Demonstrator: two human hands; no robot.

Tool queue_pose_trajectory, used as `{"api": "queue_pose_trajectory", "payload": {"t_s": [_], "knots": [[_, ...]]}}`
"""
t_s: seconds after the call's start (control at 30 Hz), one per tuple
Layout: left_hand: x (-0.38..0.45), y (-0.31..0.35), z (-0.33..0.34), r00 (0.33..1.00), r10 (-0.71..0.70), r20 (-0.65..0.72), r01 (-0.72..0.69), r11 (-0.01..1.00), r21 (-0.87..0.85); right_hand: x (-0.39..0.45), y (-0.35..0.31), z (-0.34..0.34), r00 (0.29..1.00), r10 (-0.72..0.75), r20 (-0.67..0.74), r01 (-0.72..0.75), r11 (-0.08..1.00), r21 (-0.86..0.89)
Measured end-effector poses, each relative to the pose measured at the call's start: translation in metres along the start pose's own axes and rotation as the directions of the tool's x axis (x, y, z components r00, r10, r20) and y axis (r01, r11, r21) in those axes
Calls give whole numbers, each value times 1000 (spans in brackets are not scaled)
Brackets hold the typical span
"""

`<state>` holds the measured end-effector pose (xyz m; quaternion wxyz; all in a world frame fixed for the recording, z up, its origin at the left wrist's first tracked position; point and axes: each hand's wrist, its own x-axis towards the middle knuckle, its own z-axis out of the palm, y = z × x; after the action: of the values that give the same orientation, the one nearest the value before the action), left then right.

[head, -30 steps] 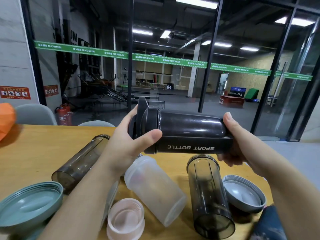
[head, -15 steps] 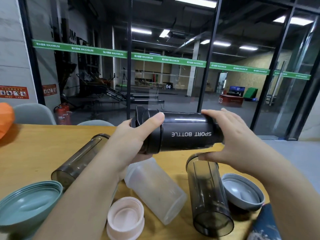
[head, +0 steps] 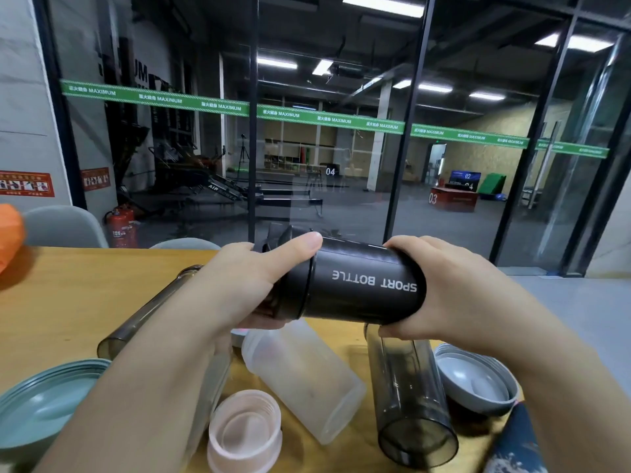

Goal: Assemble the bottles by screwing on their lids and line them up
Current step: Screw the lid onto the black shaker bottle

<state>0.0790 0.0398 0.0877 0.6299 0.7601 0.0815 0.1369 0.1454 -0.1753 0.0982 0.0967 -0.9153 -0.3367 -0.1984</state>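
**Black bottle held sideways above the table**

The black sport bottle (head: 362, 288) — opaque, white "SPORT BOTTLE" lettering upside down — lies level in the air over the table's (head: 68, 302) middle. The left hand (head: 246, 285) wraps its black lid (head: 290, 288); the right hand (head: 440, 288) clasps its base.

The black bottle (head: 362, 288), marked SPORT BOTTLE, is lying sideways above the wooden table (head: 68, 302), its black lid (head: 290, 268) sitting on its left end. Below it, a frosted bottle (head: 304, 380), two smoky bottles (head: 409, 401) (head: 146, 315), a pink lid (head: 244, 431), a grey lid (head: 474, 380) and a green lid (head: 44, 404) are lying loose on the table.
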Motion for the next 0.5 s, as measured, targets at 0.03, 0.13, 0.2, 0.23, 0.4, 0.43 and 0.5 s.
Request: {"api": "queue_pose_trajectory", "payload": {"t_s": [0.03, 0.13, 0.2, 0.23, 0.4, 0.43, 0.5], "knots": [[-1, 0, 0, 1000, 11, -1, -11, 1000, 29, 0, -1, -1, 1000, 3, 4, -3, 1000, -18], [-2, 3, -1, 996, 75, -43, -70, 991, 113, -1, -4, 0, 1000, 7, 7, -6, 998, -67], [-2, 4, -2, 990, 130, -57, -123, 985, 120, -1, -5, 1, 1000, 13, -1, -13, 999, -40], [-2, 4, -1, 985, 159, -65, -151, 982, 112, -1, -6, 2, 1000, 23, -13, -23, 1000, 4], [1, 1, -1, 965, 248, -84, -242, 967, 83, 2, -7, 10, 998, 63, -3, -61, 988, 142], [1, 0, -2, 958, 271, -90, -263, 960, 94, 2, -7, 11, 997, 69, 20, -71, 983, 169], [0, 1, -5, 946, 314, -82, -301, 943, 142, 3, -9, 11, 995, 78, 57, -89, 970, 224]]}}
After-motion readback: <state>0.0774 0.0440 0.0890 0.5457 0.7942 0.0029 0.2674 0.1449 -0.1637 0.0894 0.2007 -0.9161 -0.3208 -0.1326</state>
